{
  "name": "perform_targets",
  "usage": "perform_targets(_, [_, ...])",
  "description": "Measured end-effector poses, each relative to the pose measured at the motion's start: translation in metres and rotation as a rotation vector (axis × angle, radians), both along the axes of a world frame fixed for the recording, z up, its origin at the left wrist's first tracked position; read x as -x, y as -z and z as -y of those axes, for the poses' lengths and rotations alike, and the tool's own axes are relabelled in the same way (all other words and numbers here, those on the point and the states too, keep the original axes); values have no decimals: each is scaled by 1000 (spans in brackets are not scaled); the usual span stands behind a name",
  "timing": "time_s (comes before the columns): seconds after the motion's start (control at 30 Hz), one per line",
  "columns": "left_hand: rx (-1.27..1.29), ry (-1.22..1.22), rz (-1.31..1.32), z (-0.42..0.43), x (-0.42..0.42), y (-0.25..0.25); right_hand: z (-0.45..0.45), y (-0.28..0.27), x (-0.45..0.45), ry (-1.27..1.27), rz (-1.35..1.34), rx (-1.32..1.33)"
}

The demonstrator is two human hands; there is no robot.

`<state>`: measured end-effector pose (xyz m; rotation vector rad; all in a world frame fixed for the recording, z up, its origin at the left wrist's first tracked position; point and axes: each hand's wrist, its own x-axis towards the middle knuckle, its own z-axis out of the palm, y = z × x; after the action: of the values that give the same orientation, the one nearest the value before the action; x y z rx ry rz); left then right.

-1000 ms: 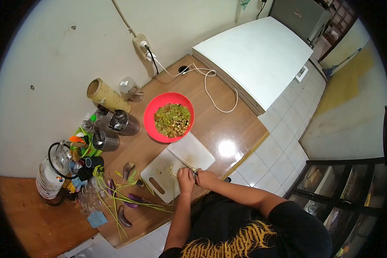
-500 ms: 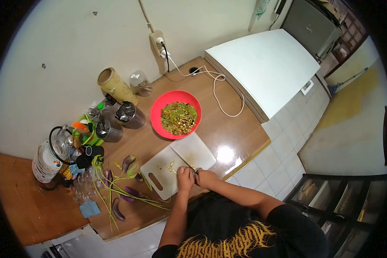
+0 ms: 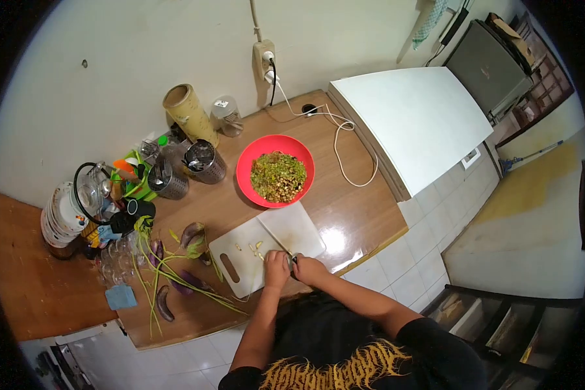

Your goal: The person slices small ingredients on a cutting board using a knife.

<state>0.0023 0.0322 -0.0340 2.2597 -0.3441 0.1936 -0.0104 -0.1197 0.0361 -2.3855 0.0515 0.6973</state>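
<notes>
White board [image 3: 307, 233], knife [image 3: 273, 234] in right fingers [image 3: 303, 264]

Red bowl [image 3: 244, 177]; white cutting board [image 3: 304, 233]; black, yellow-printed shirt [image 3: 322, 331]

Eggplants [image 3: 164, 304] left of cutting board [image 3: 302, 231], knife [image 3: 276, 236] over board, bowl [image 3: 242, 172] behind, chopped food [image 3: 279, 177] inside

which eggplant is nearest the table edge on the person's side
The dark, curved eggplant, just right of the blue cloth in the picture; the other eggplants lie farther back.
</notes>
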Motion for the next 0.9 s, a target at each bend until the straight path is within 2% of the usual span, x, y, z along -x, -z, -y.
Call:
perform_targets(0.17, [6,10,-43,-2,-2,-3,-1,-17,-6,-22,2,12])
perform_targets(0.47, [-36,24,-40,-4,-4,-2,-5,0,-4,-28,-3,11])
perform_targets(0.6, [-58,3,-41,-2,-4,-1,-3,-16,-4,-56,-8,-6])
perform_targets(0.9, [-107,6,-69,0,-6,-1,-8,5,-11,-5,41,-7])
